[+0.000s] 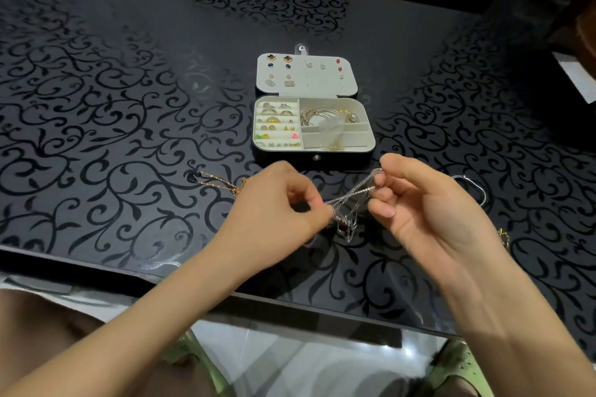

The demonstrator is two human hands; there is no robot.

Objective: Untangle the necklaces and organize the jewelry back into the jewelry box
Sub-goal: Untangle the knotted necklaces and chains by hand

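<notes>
An open black jewelry box (338,162) with a cream lining stands on the dark patterned table (113,106). Its lid holds earrings, its left slots hold rings, and its right compartments hold gold bangles. Just in front of the box, both hands hold a tangle of thin silver necklaces (350,200) above the table. My left hand (283,203) pinches one end of the tangle. My right hand (419,203) pinches the strands at their upper right. A small pendant hangs below the tangle.
A gold chain (222,183) lies on the table left of my left hand. A silver chain (472,185) lies to the right, and a bit of gold jewelry (503,235) near my right wrist. The table's front edge runs beneath my forearms.
</notes>
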